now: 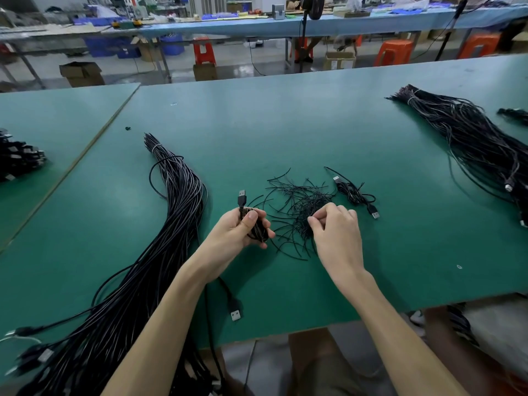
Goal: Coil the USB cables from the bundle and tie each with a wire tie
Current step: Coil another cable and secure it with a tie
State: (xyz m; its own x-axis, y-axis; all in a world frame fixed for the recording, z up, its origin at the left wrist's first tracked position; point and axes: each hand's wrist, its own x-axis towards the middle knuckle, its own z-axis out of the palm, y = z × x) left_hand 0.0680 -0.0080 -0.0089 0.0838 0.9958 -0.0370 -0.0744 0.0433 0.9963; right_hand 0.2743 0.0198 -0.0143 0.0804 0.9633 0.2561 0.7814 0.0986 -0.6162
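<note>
Now the left hand (243,230) grips a small coil (258,232) of black cable, fingers and thumb curled round it, just above the green tabletop (285,124). The coil's plug (242,197) sticks up out of the fist, metal end uppermost.

Just right of it lies a loose heap of short black ties (297,204), spread on the tabletop between the two hands. The right hand (338,232) is over the near right side of the heap, its thumb and forefinger tips drawn close together among the ties and the other fingers curled. Whether a tie is actually pinched between them I cannot tell.

Beyond the right hand, just past the heap, a tied coil (353,194) rests flat, with one plug at its far left end and another at its near right end.

The bundle (177,212) of long black cables lies to the left of the left hand. It is banded near its far end and runs toward the near left corner, where its plugs fan out. A cable with a loose plug (235,311) lies beside the left forearm, close to the near edge.

A second bundle (471,144) lies well apart at the right, and a pile of coils (20,158) sits at the far left edge.
</note>
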